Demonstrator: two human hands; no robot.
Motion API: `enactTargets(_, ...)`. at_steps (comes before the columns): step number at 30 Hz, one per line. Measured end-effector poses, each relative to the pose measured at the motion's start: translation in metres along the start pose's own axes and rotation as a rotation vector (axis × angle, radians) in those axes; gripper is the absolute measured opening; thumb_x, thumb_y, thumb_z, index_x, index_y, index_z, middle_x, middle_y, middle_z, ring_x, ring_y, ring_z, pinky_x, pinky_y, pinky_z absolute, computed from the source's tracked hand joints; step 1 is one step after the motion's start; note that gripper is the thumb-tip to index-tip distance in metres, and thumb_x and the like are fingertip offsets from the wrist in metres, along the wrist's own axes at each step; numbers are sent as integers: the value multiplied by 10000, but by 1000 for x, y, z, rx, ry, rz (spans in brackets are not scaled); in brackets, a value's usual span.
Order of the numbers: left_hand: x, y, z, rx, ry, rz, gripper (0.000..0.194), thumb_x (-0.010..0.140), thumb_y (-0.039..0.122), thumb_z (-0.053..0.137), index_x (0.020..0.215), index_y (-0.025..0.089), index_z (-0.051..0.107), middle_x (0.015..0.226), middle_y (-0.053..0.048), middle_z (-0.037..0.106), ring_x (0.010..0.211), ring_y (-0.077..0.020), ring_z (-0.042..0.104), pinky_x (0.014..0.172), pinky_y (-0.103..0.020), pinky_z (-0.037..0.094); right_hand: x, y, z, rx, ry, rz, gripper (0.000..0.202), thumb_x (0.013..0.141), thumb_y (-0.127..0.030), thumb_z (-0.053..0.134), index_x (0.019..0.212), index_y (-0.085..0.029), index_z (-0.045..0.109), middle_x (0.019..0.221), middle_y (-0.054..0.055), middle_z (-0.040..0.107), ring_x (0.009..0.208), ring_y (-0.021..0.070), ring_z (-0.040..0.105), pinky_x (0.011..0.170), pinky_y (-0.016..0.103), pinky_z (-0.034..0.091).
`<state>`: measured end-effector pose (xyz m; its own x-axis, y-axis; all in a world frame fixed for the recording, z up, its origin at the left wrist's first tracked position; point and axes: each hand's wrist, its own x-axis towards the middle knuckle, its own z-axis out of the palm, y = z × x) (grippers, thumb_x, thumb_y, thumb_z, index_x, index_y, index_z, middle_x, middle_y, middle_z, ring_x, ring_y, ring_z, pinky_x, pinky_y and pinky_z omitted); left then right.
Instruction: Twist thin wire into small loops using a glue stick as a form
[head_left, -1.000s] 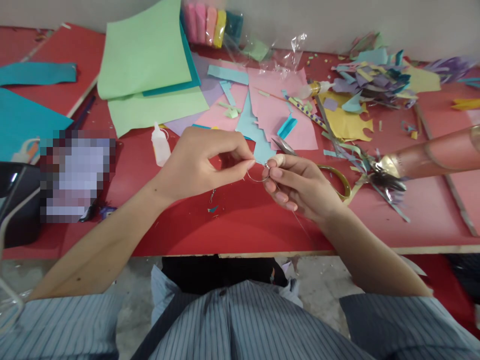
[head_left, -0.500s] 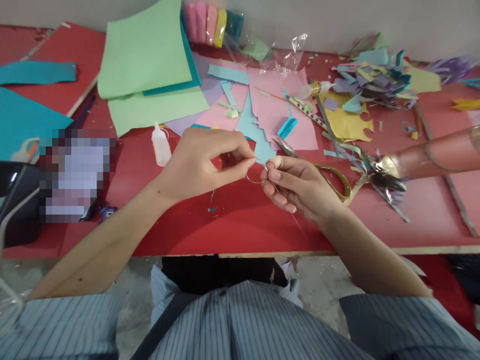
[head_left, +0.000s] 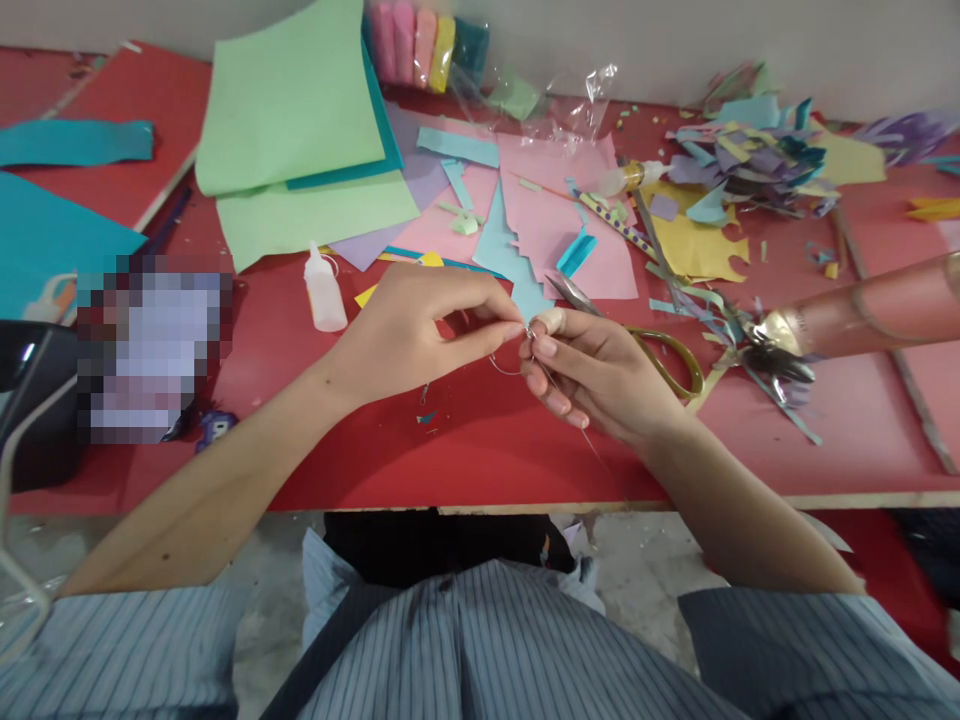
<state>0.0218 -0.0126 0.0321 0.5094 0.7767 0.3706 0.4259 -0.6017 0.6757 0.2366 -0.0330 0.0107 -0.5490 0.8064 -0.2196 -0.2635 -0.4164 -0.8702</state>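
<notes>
Above the red table, my left hand (head_left: 409,335) is closed, thumb and forefinger pinched at a thin pale thread (head_left: 504,371). The thread curves in a small loop beneath those fingertips. My right hand (head_left: 592,370) is also closed, its thumb and forefinger gripping the same thread beside a small shiny metal piece (head_left: 530,334), too small to name. A tail of thread hangs below the right fingers toward the table edge. The fingertips of both hands nearly touch. Just behind the right hand lie scissors (head_left: 679,355) with olive handles, partly hidden by it.
A white glue bottle (head_left: 324,295) stands left of the hands. Green paper sheets (head_left: 292,110) and pink paper (head_left: 562,200) lie behind. Paper scraps (head_left: 750,160) are heaped at back right; a glue gun (head_left: 870,305) lies right. A phone (head_left: 157,350) is at left.
My left fingertips have moved slightly right and down, closer to the right fingertips. The loop of thread between them shows less. My right hand has hardly moved.
</notes>
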Motion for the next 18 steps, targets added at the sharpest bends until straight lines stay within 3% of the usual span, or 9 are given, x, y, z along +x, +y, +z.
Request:
enactTargets(6,1,2,-1,-95,-81,-48,91,945,210,648,941,184,735,821,7,768,751,-98,696,725,-206,507,0,0,0,-22,-2,7,180,959,-291,686,859,-170,598,669,-44,689,447,33,568,335,102,402)
enactTargets(18,-1,-2,-3,169,-147,114,182,1023,255,525,1005,223,703,926,-21,749,862,-135,682,792,-253,461,0,3,-3,-42,-18,5,129,972,-270,668,914,-166,618,703,-29,716,473,46,601,360,115,448)
